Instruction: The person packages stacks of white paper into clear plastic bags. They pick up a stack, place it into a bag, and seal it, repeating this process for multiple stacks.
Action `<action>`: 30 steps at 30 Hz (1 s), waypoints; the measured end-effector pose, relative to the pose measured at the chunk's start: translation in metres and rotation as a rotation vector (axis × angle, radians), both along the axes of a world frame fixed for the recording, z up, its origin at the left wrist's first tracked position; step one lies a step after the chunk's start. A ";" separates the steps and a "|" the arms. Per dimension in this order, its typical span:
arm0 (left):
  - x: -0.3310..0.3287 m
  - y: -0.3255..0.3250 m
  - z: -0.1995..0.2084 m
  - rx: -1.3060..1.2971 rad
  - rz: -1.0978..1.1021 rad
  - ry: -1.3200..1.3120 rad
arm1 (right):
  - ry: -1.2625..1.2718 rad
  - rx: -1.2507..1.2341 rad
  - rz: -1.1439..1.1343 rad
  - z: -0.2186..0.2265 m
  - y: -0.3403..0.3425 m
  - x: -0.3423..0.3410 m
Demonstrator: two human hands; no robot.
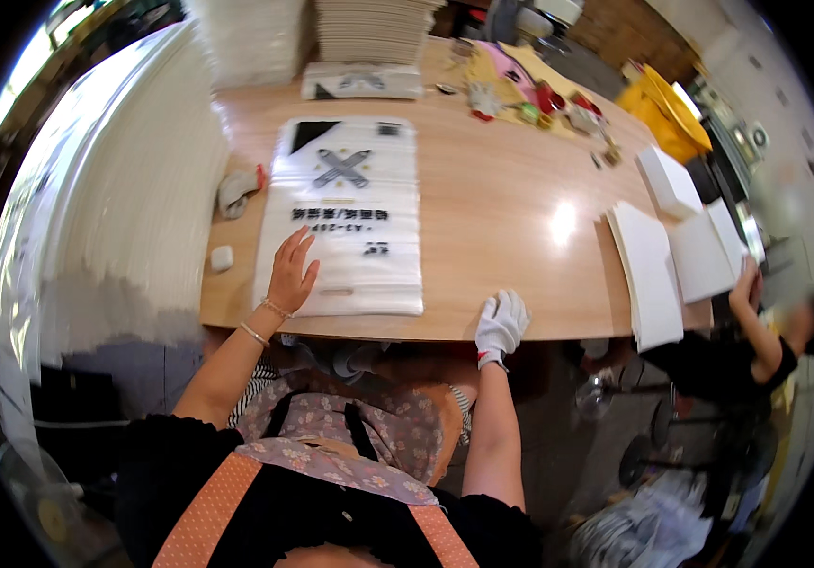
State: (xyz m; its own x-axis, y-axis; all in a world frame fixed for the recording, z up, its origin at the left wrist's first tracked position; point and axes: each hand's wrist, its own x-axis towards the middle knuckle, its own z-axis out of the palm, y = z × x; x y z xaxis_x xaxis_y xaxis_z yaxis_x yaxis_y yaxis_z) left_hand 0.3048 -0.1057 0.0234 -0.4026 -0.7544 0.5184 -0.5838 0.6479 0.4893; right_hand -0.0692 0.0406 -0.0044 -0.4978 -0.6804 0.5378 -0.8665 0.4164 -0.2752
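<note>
Plainly, two hands of the wearer show at one worktop [520, 180]. The left hand [291, 276] is bare and open, fingers spread, lying over the lower part of one clear printed plastic bag [369, 275]; whether more bags lie beneath it cannot be told. Two bracelets [279, 310] circle that wrist. The right hand [501, 322] wears one white glove and rests at the worktop's near edge, open and loose, fingers extended, gripping nothing, just beside the bag's lower right corner but apart from it.

The bag lies flat on the left half of the worktop, bearing one pair of crossed grey pencils and one black corner triangle. To its left sit one crumpled grey-white cloth [235, 195] with a red end and one small white block [222, 258]. Beyond it are one smaller printed packet [361, 83] and two tall piles, one pale stack [374, 33] and one filmy stack [250, 43]; a third, large translucent pile [104, 189] stands at far left. On the right are three white things: one long paper stack [646, 279], one block [669, 182] and one sheet-like piece [707, 256], near which one co-worker's hand [747, 287] reaches. One yellow container [667, 114] stands at the far right corner
</note>
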 end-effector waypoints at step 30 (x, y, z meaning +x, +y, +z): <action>0.104 0.061 -0.026 -0.004 0.270 0.346 | 0.101 0.135 -0.092 -0.032 0.009 0.032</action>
